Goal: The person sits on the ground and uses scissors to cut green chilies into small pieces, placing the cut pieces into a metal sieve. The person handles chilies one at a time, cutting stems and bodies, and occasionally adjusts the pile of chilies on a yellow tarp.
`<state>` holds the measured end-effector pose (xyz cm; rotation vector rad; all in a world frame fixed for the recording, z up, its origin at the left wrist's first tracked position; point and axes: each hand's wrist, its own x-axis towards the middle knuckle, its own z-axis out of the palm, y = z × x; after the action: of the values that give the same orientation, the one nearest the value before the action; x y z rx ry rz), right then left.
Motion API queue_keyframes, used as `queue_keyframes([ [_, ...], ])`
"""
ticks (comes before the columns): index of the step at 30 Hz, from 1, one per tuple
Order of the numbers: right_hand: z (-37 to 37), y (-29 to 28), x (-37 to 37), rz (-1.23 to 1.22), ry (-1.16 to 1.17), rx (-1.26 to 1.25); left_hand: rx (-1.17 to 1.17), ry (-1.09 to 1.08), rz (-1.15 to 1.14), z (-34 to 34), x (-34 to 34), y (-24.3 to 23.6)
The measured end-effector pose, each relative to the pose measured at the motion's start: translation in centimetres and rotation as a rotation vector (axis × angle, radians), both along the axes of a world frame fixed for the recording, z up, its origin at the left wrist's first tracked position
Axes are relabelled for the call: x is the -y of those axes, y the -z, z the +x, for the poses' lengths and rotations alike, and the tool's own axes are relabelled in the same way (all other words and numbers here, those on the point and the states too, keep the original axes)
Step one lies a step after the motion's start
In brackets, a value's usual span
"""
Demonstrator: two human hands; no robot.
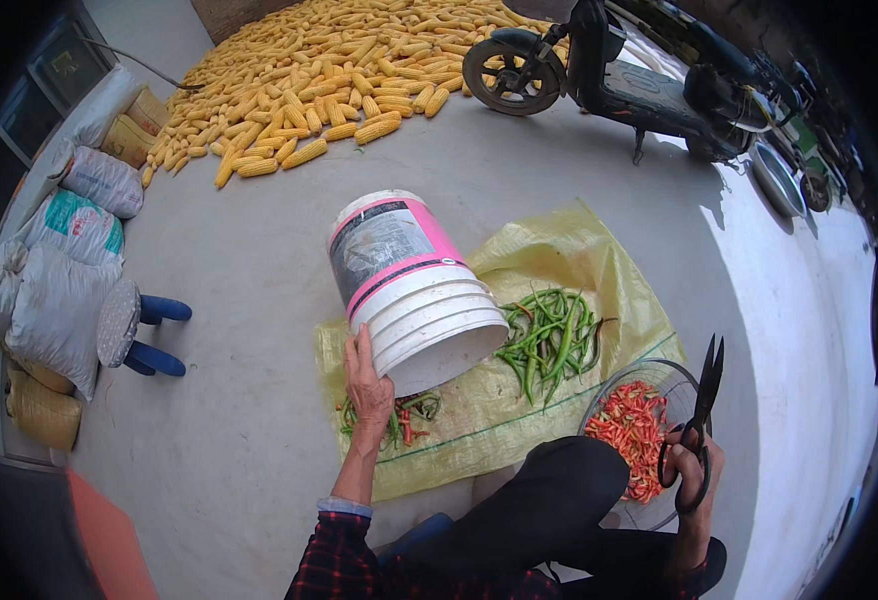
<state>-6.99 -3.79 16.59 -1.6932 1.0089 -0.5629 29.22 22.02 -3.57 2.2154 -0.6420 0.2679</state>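
My left hand [367,385] grips the rim of a white plastic bucket [429,315] with a pink and dark label. The bucket is tilted on its side, its open mouth toward me; little of its inside shows. Below it lies a yellow woven sack [469,455] spread flat. Green chili peppers [554,345] are piled right of the bucket mouth, and a small mix of red and green peppers [404,425] lies beside my left wrist. My right hand [696,478] holds black scissors [702,400], blades up and slightly apart, over a wire basket [649,368] of cut red peppers [627,425].
Corn cobs [329,85] are heaped at the back. An electric scooter [649,90] is parked at back right, near a metal basin [777,180]. Full sacks [59,310] line the left wall, beside a small stool [121,322] with blue legs.
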Motion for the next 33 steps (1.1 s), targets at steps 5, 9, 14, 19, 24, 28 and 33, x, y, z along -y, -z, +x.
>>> queue_keyframes([
  [5,-2.1,1.0,1.1,0.071,0.031,0.056,0.12,0.144,0.155,2.8,2.9,-2.1],
  [9,-2.7,1.7,1.3,0.107,0.041,0.049,0.149,0.142,0.182,6.8,3.5,-3.7],
  [14,-3.2,2.2,1.5,0.125,0.07,0.011,-0.167,0.019,0.228,9.5,6.7,-7.5],
  [19,-2.2,2.0,1.3,0.131,0.025,0.016,0.07,-0.186,0.15,13.4,4.5,-8.0],
  [24,-2.5,2.1,1.5,0.154,0.051,0.017,-0.33,-0.255,-0.859,2.7,4.0,-7.8],
  [28,-2.2,2.4,1.8,0.19,0.056,0.027,-0.849,-0.103,-1.206,-2.4,6.3,-6.7],
  [33,-2.7,2.5,1.7,0.21,0.043,0.042,-1.169,-0.162,-1.447,3.7,7.9,-6.3],
])
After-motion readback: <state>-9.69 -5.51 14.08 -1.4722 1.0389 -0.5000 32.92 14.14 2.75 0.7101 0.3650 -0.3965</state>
